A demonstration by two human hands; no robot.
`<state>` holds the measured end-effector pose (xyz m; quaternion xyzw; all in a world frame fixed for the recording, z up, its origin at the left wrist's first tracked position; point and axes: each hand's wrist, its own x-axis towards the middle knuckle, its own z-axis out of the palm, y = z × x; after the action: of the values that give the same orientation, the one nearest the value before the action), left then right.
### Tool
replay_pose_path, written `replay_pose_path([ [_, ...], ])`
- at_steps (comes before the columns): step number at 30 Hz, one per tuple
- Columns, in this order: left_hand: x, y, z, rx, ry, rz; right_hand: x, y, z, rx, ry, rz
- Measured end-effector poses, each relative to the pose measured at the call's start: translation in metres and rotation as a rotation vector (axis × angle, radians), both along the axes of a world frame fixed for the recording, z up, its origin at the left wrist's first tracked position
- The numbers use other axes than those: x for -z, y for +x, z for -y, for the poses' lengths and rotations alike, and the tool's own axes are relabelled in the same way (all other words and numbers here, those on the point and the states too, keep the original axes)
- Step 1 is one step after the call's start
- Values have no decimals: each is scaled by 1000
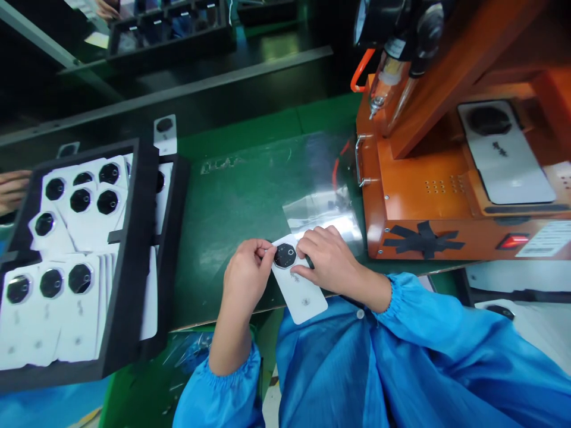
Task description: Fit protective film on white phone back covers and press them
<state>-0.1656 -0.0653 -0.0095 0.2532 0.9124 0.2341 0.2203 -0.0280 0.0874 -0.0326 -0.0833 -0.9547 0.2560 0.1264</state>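
Note:
Both my hands hold one white phone back cover with a black octagonal camera ring, low over the front edge of the green bench. My left hand pinches its top left corner by the ring, fingers closed. My right hand grips the cover's right edge, fingers curled over it. Blue sleeves cover both my arms.
A black foam tray at the left holds several white covers in overlapping rows. An orange press machine at the right has another white cover lying in its fixture. Clear film lies behind my hands. Another person's hand shows at the far left.

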Motion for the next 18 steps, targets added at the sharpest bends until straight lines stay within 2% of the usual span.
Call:
replay_pose_path([
  [7, -1, 5, 1, 46, 48, 11, -10, -16, -3, 35, -152, 61],
  [18, 8, 11, 11, 85, 146, -73, -1, -29, -1, 26, 16, 49],
])
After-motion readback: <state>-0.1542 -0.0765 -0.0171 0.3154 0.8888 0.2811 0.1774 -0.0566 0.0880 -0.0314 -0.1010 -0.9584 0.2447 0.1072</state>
